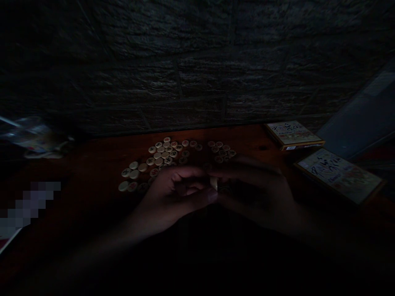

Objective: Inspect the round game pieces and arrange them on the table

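Head view: left hand (166, 198) pinching pale disc (214, 183) between fingers; right hand (268, 185) alongside, finger grip unclear; loose discs (168, 149) beyond.

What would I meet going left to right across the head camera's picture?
Shiny object, too dim to identify → leftmost loose round piece → left hand → pale piece at the fingertips → right hand → nearer flat box.
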Demonstrator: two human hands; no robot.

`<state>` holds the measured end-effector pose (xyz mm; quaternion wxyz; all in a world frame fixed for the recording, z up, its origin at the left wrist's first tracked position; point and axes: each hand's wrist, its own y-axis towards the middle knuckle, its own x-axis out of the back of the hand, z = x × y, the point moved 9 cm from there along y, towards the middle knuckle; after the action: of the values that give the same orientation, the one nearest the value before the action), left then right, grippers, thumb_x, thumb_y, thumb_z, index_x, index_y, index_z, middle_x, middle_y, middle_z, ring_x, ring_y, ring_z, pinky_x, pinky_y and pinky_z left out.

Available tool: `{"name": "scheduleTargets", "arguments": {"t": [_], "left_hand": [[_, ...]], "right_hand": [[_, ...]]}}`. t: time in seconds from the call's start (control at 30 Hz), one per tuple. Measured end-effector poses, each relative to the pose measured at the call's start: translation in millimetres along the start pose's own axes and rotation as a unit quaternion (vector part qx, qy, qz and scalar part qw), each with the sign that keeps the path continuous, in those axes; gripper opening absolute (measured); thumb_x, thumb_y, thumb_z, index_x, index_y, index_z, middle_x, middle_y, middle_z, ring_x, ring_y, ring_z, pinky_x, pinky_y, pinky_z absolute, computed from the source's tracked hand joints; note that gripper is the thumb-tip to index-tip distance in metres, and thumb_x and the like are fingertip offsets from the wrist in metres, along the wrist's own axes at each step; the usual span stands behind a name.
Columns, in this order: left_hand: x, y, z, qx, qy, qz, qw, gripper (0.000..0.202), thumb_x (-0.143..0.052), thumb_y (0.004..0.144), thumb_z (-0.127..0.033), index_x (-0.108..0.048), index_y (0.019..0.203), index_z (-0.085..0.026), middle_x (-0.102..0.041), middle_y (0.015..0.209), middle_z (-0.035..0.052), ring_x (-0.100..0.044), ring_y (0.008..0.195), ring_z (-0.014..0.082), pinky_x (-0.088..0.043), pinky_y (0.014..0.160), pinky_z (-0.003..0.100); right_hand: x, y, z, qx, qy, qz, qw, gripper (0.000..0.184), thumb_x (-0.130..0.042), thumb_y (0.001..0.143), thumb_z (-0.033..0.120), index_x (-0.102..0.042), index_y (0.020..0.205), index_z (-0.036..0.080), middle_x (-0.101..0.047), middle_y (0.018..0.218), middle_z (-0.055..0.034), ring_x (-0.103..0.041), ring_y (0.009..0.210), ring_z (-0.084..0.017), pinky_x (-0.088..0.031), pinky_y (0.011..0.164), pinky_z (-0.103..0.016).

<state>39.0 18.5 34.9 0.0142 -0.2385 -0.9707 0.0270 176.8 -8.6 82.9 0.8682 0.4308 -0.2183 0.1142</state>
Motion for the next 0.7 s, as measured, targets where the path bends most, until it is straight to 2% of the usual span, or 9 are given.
{"name": "scheduleTargets", "arguments": {"t": [0.2, 0.33, 0.53, 0.7], "left_hand": [[-0.9, -0.3, 2.4, 0.011, 0.015, 0.004, 1.0, 0.02, -0.08, 0.087, -0.03, -0.081, 0.103, -0.018, -0.083, 0.102, 0.0066, -0.079, 0.093, 0.0219, -0.064, 0.081, 0.027], [0.7, -0.9, 3.4, 0.011, 0.014, 0.0, 1.0, 0.023, -0.082, 0.085, -0.028, -0.08, 0.106, -0.019, -0.083, 0.102, 0.0067, -0.079, 0.092, 0.0207, -0.063, 0.079, 0.025], [0.6, -1.1, 1.3, 0.008, 0.006, 0.001, 1.0, 0.026, -0.085, 0.08, -0.02, -0.08, 0.105, -0.019, -0.083, 0.098, 0.0057, -0.079, 0.088, 0.0185, -0.061, 0.075, 0.021], [-1.4, -1.9, 0.6, 0.001, 0.001, 0.01, 1.0, 0.021, -0.082, 0.085, -0.022, -0.081, 0.105, -0.02, -0.083, 0.096, 0.0042, -0.078, 0.086, 0.0164, -0.06, 0.074, 0.019]], "right_hand": [[-1.6, -1.2, 0.4, 0.011, 0.004, -0.004, 1.0, 0.031, -0.08, 0.087, 0.017, -0.073, 0.117, 0.016, -0.073, 0.092, -0.0033, -0.07, 0.082, -0.012, -0.057, 0.071, -0.021], [-1.2, -1.1, -2.2, -0.004, -0.003, -0.005, 1.0, 0.037, -0.084, 0.084, 0.019, -0.072, 0.119, 0.017, -0.074, 0.094, -0.0038, -0.071, 0.083, -0.014, -0.058, 0.072, -0.023], [-0.9, -0.3, -0.4, -0.001, -0.001, 0.003, 1.0, 0.033, -0.082, 0.085, 0.019, -0.074, 0.117, 0.019, -0.075, 0.098, -0.0047, -0.072, 0.084, -0.014, -0.058, 0.071, -0.023], [-0.5, -1.6, -0.1, -0.004, 0.0, 0.001, 1.0, 0.03, -0.079, 0.088, 0.019, -0.074, 0.118, 0.02, -0.074, 0.092, -0.0031, -0.071, 0.081, -0.013, -0.058, 0.069, -0.023]]}}
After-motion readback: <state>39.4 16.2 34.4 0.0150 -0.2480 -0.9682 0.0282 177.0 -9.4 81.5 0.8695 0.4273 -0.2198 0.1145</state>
